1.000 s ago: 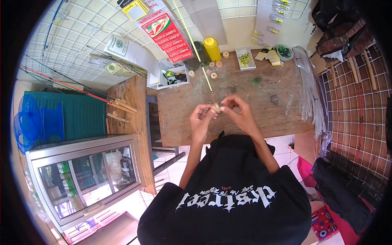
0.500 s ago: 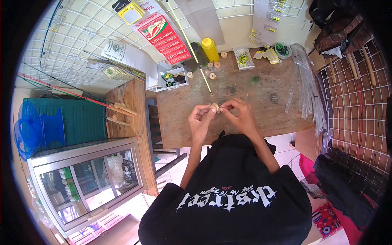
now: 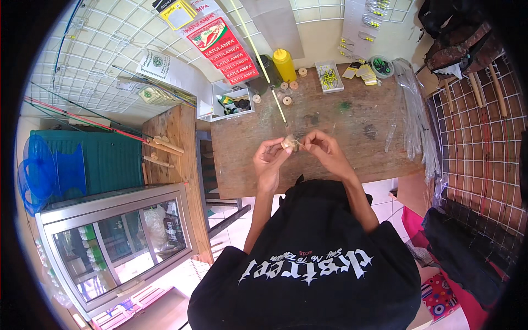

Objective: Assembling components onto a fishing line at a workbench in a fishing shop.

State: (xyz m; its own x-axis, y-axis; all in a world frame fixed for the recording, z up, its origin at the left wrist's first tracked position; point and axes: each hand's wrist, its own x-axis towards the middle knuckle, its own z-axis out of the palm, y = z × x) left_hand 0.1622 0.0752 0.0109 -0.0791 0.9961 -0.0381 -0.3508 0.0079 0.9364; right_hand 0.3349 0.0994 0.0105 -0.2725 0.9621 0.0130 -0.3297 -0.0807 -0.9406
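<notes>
Over the near half of the wooden table, my left hand pinches a small tan spool between thumb and fingers. Close beside it, my right hand has its thumb and fingertips pressed together on a thin pale strand that loops off the spool. A slim pale yellow rod hangs just beyond the hands, its tip pointing down at the table. Similar little wooden spools stand at the table's back.
A yellow squeeze bottle stands by a dark jar. White boxes of small parts, yellow cards and a round tub line the back. Clear plastic sleeves drape over the right side. A glass-fronted cabinet is at lower left.
My right hand has shifted slightly right, away from the spool, and the pale loop of strand now shows between the hands. My left hand stays nearly in place, still holding the spool.
</notes>
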